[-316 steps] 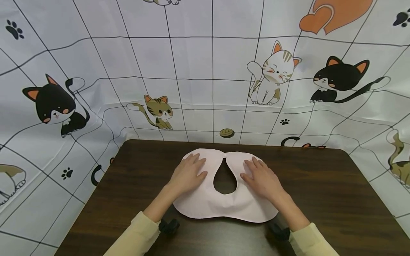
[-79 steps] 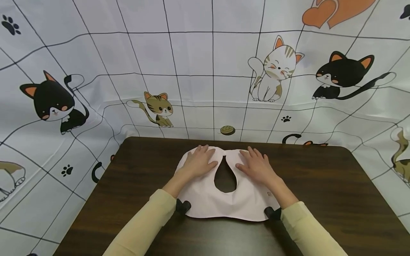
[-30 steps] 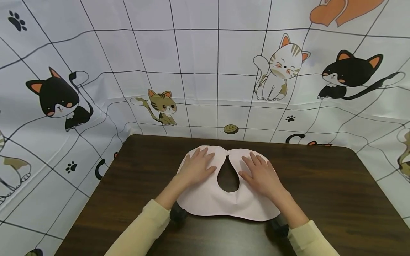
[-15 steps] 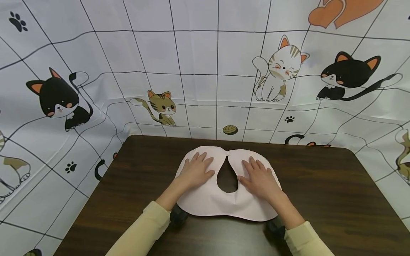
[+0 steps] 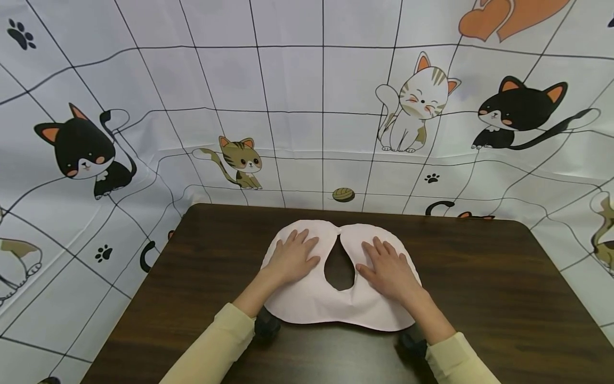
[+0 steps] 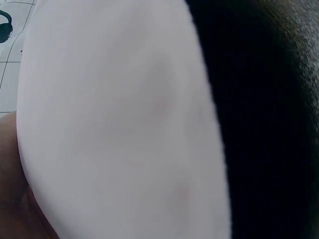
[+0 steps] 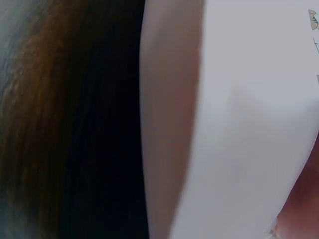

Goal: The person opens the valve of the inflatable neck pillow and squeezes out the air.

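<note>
A pale pink bib [image 5: 331, 309] lies spread on the brown wooden table [image 5: 479, 277] in the head view. Its teardrop neck opening faces up, and the two upper lobes meet at a small fastening at the far side. My left hand [image 5: 292, 258] rests on the left lobe with the fingers spread and fairly straight. On the other lobe, my right hand [image 5: 390, 269] lies likewise, its thumb beside the neck opening. The bib's pale fabric [image 6: 119, 109] fills much of the left wrist view. In the right wrist view the fabric [image 7: 244, 124] stands close to the camera, blurred.
Behind the table hangs a white sheet [image 5: 297, 80] with a grid and cartoon cats. Dark wrist cameras [image 5: 267, 324] sit under the forearms near the bib's lower edge. Yellow sleeves [image 5: 216, 341] come in from the front.
Both hands were farther up the lobes about 2.6 seconds ago and have since slid back toward the front. In the last half second they have hardly moved. The bib stays in place.
</note>
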`<state>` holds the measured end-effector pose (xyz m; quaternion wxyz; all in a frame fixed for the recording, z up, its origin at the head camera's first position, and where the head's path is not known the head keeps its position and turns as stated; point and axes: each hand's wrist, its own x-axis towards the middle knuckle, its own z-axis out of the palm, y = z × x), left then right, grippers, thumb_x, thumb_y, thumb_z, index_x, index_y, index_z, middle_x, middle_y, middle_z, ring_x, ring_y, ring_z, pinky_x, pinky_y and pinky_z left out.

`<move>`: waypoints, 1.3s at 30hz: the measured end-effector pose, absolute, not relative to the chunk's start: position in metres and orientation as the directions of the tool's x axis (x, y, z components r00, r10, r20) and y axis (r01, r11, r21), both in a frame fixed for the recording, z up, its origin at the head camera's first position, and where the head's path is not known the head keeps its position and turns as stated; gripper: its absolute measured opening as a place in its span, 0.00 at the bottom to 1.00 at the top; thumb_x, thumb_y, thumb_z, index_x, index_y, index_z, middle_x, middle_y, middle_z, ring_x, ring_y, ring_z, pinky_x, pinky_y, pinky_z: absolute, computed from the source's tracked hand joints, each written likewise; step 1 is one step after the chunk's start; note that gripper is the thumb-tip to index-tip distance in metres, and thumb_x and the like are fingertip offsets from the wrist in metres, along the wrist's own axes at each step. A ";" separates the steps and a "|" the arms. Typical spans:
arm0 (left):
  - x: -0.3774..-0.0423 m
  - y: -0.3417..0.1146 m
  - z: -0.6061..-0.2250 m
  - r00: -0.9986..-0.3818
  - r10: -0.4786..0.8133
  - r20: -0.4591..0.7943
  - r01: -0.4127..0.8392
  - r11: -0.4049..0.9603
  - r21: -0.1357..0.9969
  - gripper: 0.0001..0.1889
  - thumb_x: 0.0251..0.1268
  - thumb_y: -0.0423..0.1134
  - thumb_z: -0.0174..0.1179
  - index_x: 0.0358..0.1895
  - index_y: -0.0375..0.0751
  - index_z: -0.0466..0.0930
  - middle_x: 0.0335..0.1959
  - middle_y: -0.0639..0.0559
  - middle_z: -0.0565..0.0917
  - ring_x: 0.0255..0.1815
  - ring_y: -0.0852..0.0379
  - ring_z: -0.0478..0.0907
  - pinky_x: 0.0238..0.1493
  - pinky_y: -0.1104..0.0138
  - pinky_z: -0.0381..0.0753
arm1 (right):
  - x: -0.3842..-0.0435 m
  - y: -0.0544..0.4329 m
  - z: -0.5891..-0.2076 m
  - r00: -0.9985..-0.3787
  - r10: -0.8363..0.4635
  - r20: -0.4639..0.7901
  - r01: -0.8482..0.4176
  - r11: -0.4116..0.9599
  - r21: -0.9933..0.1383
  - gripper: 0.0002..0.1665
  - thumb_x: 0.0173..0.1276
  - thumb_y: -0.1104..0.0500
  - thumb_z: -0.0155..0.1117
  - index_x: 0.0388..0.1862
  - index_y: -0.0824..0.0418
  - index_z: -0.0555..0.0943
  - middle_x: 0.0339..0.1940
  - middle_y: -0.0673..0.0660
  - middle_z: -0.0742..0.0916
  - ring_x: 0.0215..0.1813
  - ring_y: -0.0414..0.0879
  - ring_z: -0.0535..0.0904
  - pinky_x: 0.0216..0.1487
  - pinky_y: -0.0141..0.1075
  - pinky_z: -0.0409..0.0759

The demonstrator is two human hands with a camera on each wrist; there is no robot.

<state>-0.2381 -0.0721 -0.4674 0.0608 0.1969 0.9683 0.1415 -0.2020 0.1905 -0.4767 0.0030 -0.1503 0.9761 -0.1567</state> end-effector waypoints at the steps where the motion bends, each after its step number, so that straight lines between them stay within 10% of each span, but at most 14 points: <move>1: -0.238 -0.073 -0.468 -0.915 0.399 -0.063 0.365 0.883 0.296 0.28 0.78 0.52 0.55 0.76 0.48 0.69 0.80 0.41 0.62 0.80 0.35 0.53 0.71 0.32 0.56 | -0.202 0.191 -0.477 -0.955 -0.294 0.037 -0.291 0.905 -0.310 0.37 0.77 0.45 0.60 0.76 0.63 0.69 0.77 0.72 0.67 0.76 0.71 0.61 0.65 0.74 0.60; 39: -0.197 -0.093 -0.473 -0.929 0.368 0.041 0.352 0.844 0.404 0.32 0.72 0.53 0.61 0.75 0.44 0.71 0.78 0.37 0.63 0.78 0.31 0.56 0.64 0.29 0.63 | -0.165 0.203 -0.479 -0.931 -0.340 0.135 -0.366 0.878 -0.309 0.36 0.77 0.46 0.61 0.75 0.66 0.71 0.75 0.73 0.69 0.73 0.72 0.66 0.66 0.66 0.66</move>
